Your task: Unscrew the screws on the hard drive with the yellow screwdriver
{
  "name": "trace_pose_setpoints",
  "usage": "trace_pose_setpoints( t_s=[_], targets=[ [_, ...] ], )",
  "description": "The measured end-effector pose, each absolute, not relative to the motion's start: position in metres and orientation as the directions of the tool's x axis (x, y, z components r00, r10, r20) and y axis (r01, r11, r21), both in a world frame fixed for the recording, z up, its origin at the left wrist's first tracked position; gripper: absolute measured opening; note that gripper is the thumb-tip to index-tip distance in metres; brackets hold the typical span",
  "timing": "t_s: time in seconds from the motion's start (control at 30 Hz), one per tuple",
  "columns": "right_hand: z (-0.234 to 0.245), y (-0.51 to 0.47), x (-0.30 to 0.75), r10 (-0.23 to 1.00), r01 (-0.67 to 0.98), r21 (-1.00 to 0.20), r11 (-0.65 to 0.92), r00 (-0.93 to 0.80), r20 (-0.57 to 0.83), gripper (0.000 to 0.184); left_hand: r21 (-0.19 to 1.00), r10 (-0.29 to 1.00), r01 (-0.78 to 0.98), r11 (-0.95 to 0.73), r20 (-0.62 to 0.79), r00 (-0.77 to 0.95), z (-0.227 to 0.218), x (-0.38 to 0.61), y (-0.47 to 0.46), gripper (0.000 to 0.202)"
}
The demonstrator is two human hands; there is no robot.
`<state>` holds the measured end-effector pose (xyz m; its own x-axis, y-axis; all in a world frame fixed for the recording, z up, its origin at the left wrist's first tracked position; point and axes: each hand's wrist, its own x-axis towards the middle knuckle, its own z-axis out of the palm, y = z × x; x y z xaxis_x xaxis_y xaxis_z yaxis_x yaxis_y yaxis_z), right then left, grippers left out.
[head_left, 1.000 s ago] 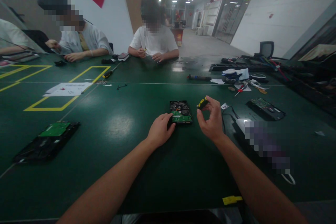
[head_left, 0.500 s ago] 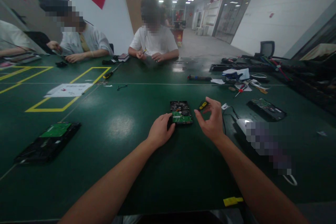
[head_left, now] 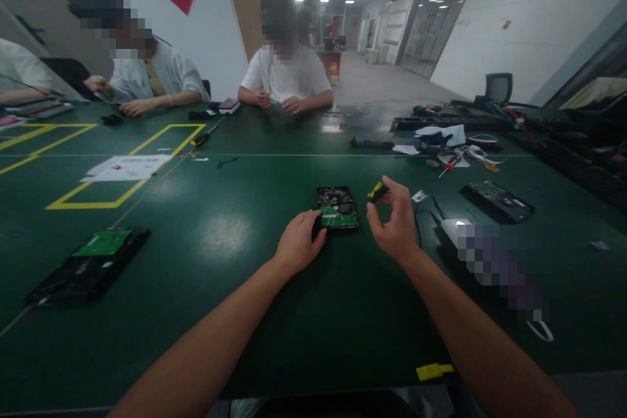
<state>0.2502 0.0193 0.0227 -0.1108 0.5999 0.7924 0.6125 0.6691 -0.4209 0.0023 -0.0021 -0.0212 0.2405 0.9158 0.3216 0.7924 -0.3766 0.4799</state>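
Note:
A hard drive (head_left: 337,209) lies flat on the green table, its green circuit board facing up. My left hand (head_left: 300,241) grips its left edge, thumb at the near corner and fingers along the side. Just right of the drive, my right hand (head_left: 396,222) is raised above the table. Between its thumb and fingers is a screwdriver (head_left: 377,192) with a short yellow-and-black handle. The shaft and tip cannot be made out. The screwdriver appears apart from the drive.
Another hard drive (head_left: 498,201) lies at right, beside a white corded device (head_left: 453,232). A third drive (head_left: 91,264) rests at left. Farther back are a red screwdriver (head_left: 449,165), a black-and-blue tool (head_left: 372,143) and a yellow-handled screwdriver (head_left: 200,139). Co-workers sit across the table.
My right hand has shifted slightly, and the screwdriver handle is turned and tilted a little differently in its fingers. My left hand stays on the hard drive.

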Motion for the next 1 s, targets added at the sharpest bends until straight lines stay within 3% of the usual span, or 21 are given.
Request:
trace_pose_setpoints(
  t_s=[1.0],
  targets=[
    [0.0255, 0.0177, 0.251, 0.561, 0.692, -0.347, 0.633, -0.1, 0.822, 0.072, 0.471, 0.91, 0.792, -0.388, 0.334, 0.247, -0.0249, 0.001, -0.0015, 0.049]
  ],
)
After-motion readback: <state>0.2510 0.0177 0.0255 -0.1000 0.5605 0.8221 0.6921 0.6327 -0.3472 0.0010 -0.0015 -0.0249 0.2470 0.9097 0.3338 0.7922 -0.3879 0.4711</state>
